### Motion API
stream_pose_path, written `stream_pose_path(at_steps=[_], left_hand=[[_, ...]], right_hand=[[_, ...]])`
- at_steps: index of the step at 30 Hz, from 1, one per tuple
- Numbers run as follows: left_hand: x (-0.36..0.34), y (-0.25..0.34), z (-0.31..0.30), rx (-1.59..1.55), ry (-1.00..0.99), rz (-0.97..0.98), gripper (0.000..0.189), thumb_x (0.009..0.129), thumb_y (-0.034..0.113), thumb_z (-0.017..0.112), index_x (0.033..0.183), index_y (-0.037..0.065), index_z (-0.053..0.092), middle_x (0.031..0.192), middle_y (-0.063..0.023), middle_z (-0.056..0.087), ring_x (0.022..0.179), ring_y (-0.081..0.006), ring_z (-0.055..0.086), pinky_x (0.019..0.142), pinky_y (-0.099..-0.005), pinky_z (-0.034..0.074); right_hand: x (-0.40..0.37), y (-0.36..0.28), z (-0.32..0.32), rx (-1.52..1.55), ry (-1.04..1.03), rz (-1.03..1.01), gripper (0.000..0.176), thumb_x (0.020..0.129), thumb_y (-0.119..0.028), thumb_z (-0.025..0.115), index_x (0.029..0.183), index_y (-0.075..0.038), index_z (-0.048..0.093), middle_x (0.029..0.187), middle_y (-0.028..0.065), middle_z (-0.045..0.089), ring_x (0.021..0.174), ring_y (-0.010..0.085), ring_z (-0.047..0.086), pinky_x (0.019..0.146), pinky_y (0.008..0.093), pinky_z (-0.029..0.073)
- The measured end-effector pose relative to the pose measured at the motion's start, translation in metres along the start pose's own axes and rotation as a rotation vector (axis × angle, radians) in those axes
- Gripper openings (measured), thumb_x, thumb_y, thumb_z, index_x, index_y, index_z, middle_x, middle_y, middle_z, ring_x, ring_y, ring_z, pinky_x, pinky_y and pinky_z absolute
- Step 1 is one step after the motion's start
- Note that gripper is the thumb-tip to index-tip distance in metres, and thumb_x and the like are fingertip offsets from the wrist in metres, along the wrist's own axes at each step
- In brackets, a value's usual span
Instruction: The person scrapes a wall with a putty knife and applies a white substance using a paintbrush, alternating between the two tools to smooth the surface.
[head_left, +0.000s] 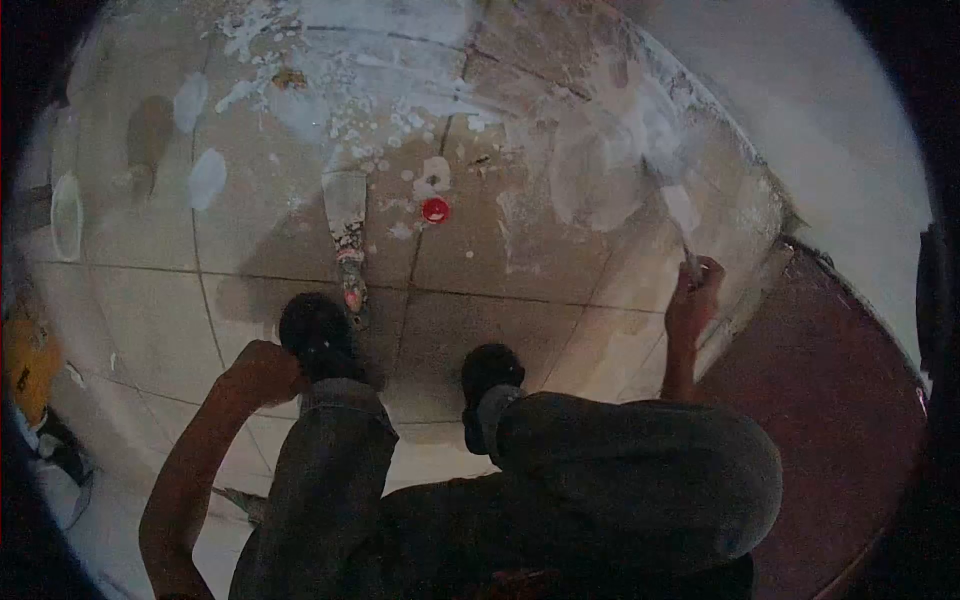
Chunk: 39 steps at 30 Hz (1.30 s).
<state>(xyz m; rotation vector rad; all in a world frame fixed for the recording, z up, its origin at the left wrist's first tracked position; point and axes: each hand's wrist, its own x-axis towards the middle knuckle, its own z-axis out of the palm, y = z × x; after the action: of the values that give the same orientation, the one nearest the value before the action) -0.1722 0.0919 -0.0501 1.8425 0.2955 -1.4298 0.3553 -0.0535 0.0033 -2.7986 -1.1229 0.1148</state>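
My right hand is closed round the handle of a scraper, whose pale blade points up toward the white-smeared floor near the wall. My left hand is beside my left shoe, with its fingers curled in; whether anything is in them is hidden. A second scraper, its handle spotted with white and red, lies on the tiles in front of my left shoe. To its right sits a small red cap, just below a white blotch.
White splashes cover the tiled floor ahead. A pale wall rises at the right, beside a dark red surface. My right shoe stands near the middle. An orange object lies at the left edge.
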Motion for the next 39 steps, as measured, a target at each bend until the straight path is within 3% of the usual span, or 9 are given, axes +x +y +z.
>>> stream_pose_path(at_steps=[3,5,14,21,26,30,32,37,39], left_hand=[[-0.001,-0.001,-0.003,-0.041,-0.005,-0.068,0.043,0.09,0.039,0.046,0.075,0.004,0.067,0.07,-0.0104,0.064,0.067,-0.025,0.063,0.07,-0.0387,0.051],[-0.005,0.0,-0.01,-0.021,-0.032,-0.1,0.045,0.09,0.042,0.045,0.076,0.005,0.067,0.07,-0.0102,0.065,0.067,-0.0245,0.063,0.069,-0.0382,0.05],[-0.007,-0.007,0.01,-0.202,0.198,-0.121,0.047,0.083,0.051,0.054,0.078,0.005,0.066,0.068,-0.0106,0.063,0.065,-0.0243,0.061,0.069,-0.0381,0.048],[-0.01,-0.002,0.012,-0.292,0.138,-0.199,0.045,0.084,0.048,0.055,0.086,0.005,0.067,0.078,-0.0132,0.065,0.075,-0.0279,0.062,0.075,-0.0405,0.047],[-0.012,-0.002,0.032,-0.286,0.282,-0.222,0.049,0.084,0.051,0.053,0.083,0.004,0.065,0.072,-0.0122,0.062,0.072,-0.0243,0.061,0.071,-0.0387,0.047],[-0.013,-0.003,0.032,-0.342,0.3,-0.189,0.048,0.084,0.05,0.054,0.082,0.004,0.065,0.072,-0.0117,0.063,0.071,-0.0245,0.061,0.071,-0.0385,0.047],[-0.011,0.0,0.027,-0.276,0.247,-0.211,0.045,0.085,0.048,0.054,0.081,0.004,0.064,0.073,-0.0118,0.063,0.072,-0.0247,0.061,0.07,-0.0382,0.047],[-0.003,-0.009,0.036,-0.192,0.284,-0.163,0.045,0.084,0.049,0.054,0.081,0.005,0.064,0.073,-0.0115,0.064,0.07,-0.0242,0.062,0.069,-0.0385,0.048],[-0.004,-0.008,0.039,-0.203,0.371,-0.131,0.045,0.083,0.05,0.055,0.08,0.005,0.064,0.072,-0.0116,0.064,0.07,-0.024,0.062,0.068,-0.0385,0.048]], right_hand=[[0.02,-0.019,-0.024,-0.186,-0.038,-0.022,0.024,0.089,-0.021,0.054,0.107,-0.006,0.049,0.084,0.0153,0.062,0.074,0.0316,0.061,0.07,0.0375,0.046],[0.036,-0.016,-0.04,-0.188,-0.098,-0.218,0.024,0.09,-0.023,0.052,0.107,-0.005,0.049,0.087,0.0164,0.063,0.079,0.0326,0.062,0.07,0.0392,0.047],[0.08,-0.042,-0.049,-0.3,-0.147,-0.198,0.029,0.091,-0.025,0.05,0.108,-0.001,0.051,0.106,0.0194,0.061,0.095,0.0325,0.062,0.075,0.0405,0.049],[0.086,-0.045,-0.051,-0.499,-0.227,-0.334,0.021,0.089,-0.022,0.052,0.098,-0.003,0.054,0.095,0.0183,0.064,0.086,0.0315,0.063,0.074,0.0393,0.047],[0.077,-0.041,-0.064,-0.167,-0.471,-0.168,0.024,0.089,-0.024,0.055,0.091,0.0,0.053,0.07,0.0088,0.056,0.062,0.0176,0.054,0.06,0.0333,0.042],[0.072,-0.011,-0.073,0.112,-0.388,-0.186,0.021,0.089,-0.026,0.056,0.09,-0.004,0.055,0.062,0.0002,0.048,0.053,0.0081,0.042,0.05,0.0251,0.035],[0.068,0.003,-0.082,0.447,-0.325,0.193,0.016,0.089,-0.025,0.055,0.09,-0.009,0.056,0.062,-0.0038,0.046,0.048,0.0047,0.038,0.044,0.0202,0.03],[0.051,0.005,-0.072,0.806,-0.174,0.386,0.016,0.089,-0.023,0.053,0.092,-0.007,0.055,0.063,-0.0034,0.047,0.045,0.0056,0.037,0.039,0.0198,0.029],[0.048,0.014,-0.061,1.183,-0.15,0.526,0.018,0.09,-0.022,0.052,0.094,-0.005,0.054,0.065,-0.0025,0.049,0.048,0.0059,0.04,0.04,0.0189,0.03]])
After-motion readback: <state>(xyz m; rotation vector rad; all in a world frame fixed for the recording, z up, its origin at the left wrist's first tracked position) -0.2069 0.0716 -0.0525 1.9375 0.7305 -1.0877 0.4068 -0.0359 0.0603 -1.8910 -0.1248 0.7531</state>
